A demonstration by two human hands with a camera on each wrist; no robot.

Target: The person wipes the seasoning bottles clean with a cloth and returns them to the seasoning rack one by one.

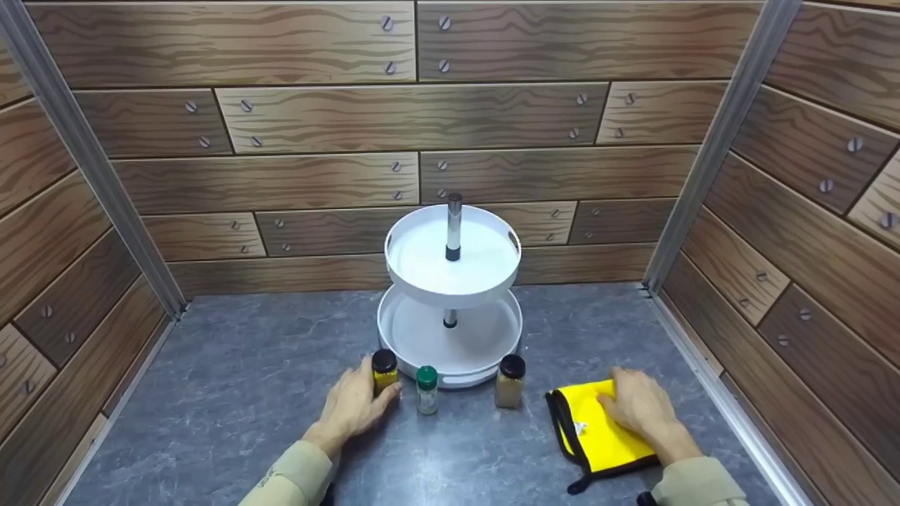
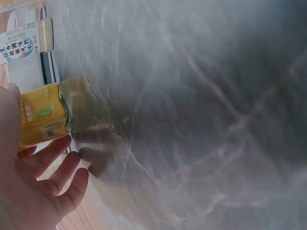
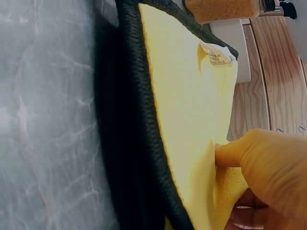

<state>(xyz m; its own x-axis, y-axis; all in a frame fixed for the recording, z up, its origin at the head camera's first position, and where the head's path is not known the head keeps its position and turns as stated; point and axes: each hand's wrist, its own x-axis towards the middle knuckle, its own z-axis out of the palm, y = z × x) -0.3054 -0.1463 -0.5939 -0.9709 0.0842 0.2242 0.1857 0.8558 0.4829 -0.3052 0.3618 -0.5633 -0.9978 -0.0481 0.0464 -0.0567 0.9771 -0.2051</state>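
Note:
My left hand (image 1: pixel 351 402) holds a yellow spice jar (image 1: pixel 384 376) with a black lid between thumb and fingers, at the front left of a white two-tier round stand. In the left wrist view the yellow label of the jar (image 2: pixel 44 112) shows, and the other fingers (image 2: pixel 72 191) spread loosely below it. A folded yellow cloth (image 1: pixel 598 429) with black edging lies on the right. My right hand (image 1: pixel 643 407) pinches its far right edge. The right wrist view shows the thumb on top of the cloth (image 3: pixel 187 100) and fingers curled beneath, partly hidden.
The white two-tier stand (image 1: pixel 450 358) with a metal post rises at the back middle. Before it stand a small green-lidded jar (image 1: pixel 427 393) and a black-lidded jar of brownish spice (image 1: pixel 510 386). Wood-patterned walls (image 1: pixel 309 119) enclose the grey marbled table (image 1: pixel 239 379) on three sides.

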